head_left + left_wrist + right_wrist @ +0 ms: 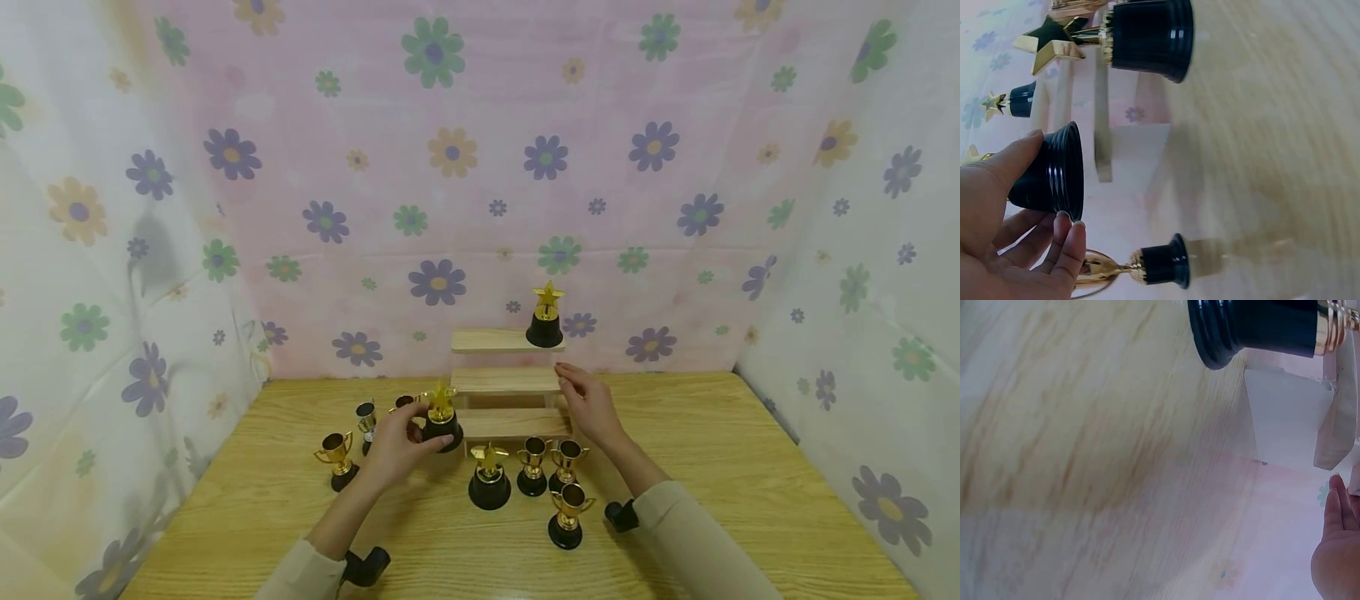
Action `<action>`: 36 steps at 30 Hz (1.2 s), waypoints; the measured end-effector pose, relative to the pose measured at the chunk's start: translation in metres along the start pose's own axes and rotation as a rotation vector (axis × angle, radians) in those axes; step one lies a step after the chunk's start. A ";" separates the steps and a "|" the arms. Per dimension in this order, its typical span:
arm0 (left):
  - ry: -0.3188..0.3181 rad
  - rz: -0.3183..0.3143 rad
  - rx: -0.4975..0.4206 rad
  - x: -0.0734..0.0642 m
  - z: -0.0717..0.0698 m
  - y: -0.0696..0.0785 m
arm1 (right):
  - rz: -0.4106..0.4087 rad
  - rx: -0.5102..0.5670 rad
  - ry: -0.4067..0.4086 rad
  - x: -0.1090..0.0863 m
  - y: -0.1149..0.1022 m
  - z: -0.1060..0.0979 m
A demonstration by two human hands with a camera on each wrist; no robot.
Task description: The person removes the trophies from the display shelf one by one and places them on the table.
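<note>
My left hand (401, 446) grips a gold star trophy (441, 429) by its black base, in front of the left end of the wooden tiered shelf (513, 425). The left wrist view shows thumb and fingers round that black base (1054, 175), lifted off the table. At the right end of the middle step, the fingertips of my right hand (592, 408) touch or nearly touch the shelf; only part of this hand (1338, 550) appears in the right wrist view. A second star trophy (546, 325) stands on the top step's right end. Another star trophy (489, 483) stands before the shelf.
Gold cup trophies stand front right, among them one cup (532, 467), a cup beside it (567, 467) and a nearer cup (570, 517). On the left are a gold cup (337, 458), a silver-looking cup (367, 421) and a partly hidden cup (406, 402). Flowered cloth (450, 208) surrounds the table.
</note>
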State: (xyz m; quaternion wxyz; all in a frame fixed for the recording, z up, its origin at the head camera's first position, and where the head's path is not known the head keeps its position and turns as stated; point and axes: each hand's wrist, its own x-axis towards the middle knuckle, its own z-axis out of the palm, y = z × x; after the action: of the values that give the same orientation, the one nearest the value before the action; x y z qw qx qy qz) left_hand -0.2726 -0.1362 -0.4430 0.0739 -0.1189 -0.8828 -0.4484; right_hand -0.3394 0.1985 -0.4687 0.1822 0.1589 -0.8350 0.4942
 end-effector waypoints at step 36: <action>-0.045 -0.053 0.051 -0.025 0.002 -0.023 | 0.002 -0.009 0.010 -0.001 -0.002 0.000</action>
State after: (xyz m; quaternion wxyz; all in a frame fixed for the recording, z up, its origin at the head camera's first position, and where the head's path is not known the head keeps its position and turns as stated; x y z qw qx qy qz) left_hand -0.2549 -0.1510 -0.4678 0.0451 -0.1037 -0.8982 -0.4249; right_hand -0.3378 0.1980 -0.4674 0.1865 0.1550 -0.8365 0.4914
